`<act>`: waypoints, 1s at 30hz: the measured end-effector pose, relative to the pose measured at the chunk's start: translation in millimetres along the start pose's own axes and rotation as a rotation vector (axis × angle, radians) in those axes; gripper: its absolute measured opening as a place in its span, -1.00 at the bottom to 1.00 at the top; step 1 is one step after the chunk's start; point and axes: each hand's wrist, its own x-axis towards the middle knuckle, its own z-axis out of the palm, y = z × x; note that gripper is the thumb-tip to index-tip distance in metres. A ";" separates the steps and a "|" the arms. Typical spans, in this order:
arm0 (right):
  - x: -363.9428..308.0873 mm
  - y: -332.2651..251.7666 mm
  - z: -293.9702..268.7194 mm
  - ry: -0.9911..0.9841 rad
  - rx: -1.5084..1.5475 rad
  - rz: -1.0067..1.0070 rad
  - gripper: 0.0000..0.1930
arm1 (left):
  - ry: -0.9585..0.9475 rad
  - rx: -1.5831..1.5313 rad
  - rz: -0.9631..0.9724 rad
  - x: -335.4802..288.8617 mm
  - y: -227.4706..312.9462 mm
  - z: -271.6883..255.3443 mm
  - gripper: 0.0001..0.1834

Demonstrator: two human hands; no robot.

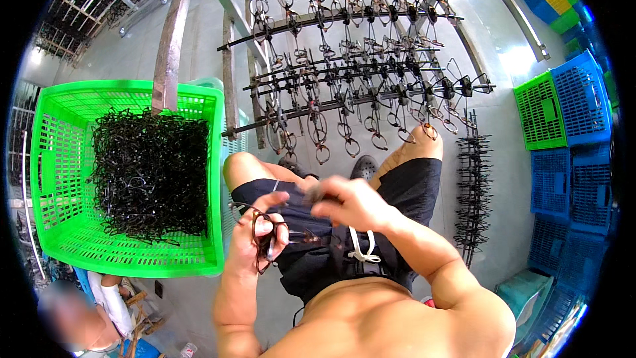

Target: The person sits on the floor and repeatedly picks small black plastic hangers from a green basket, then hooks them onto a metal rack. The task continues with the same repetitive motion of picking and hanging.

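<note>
Pale grey floor (202, 43) with bright glare (518, 59) near blue and green crates (580, 101).

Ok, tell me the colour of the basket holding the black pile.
Bright green basket; best seen in the head view.

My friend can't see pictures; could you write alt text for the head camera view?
A person holds dark looped pieces in the left hand, with the right hand blurred nearby. At left, a green basket holds a heap of dark wiry pieces; rows of looped pieces hang ahead, and crates stand at right.
</note>
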 end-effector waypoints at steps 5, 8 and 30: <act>34.7 46.8 -41.2 0.800 0.413 -0.262 -0.87 | 0.207 0.139 0.288 9.3 -5.2 -4.7 -0.82; 58.8 45.2 -39.8 0.880 0.464 -0.194 -0.87 | 0.133 0.193 0.386 10.7 -7.5 -3.2 -0.84; 84.9 55.8 -32.3 0.961 0.375 -0.025 -0.84 | 0.159 0.297 0.460 9.5 -9.9 -7.5 -0.85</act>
